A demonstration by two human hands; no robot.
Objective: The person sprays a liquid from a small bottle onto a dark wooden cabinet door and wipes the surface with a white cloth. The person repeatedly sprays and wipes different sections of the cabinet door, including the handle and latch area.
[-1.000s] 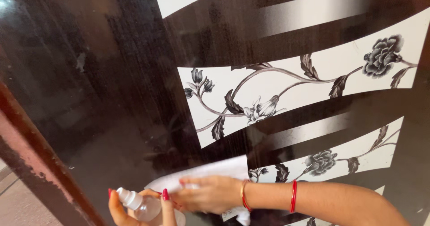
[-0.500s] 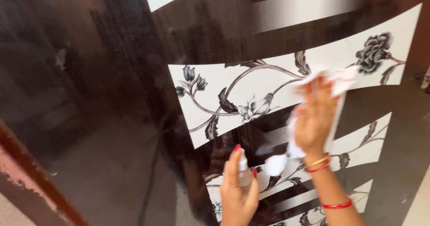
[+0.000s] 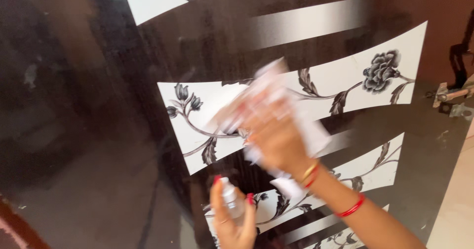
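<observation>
A white cloth (image 3: 276, 106) lies flat against the glossy dark door panel (image 3: 98, 130), on the middle white band with the grey flower drawing (image 3: 380, 71), near the centre of the panel. The right hand (image 3: 274, 133) presses on this cloth with the fingers spread over it — the hand and the cloth are blurred, so the exact edges of the cloth I cannot tell. One loose end of the cloth hangs below the wrist, over the dark stripe under the band. On the right wrist there are a gold bangle and a red bangle (image 3: 310, 174), and a second red bangle (image 3: 351, 207) sits further up the forearm. Below and a little left of the cloth, close to the bottom edge of the panel, the left hand (image 3: 232, 219) is closed around a small clear spray bottle (image 3: 231, 197), with red nails on both sides of the bottle neck; the bottle stands upright and its top points toward the panel. The two hands are near each other but apart. The panel carries several curved white bands with leaves and stems, and grey stripes between them. At the right edge of the panel a metal latch (image 3: 452, 98) is fixed — beyond it a pale wall shows.
</observation>
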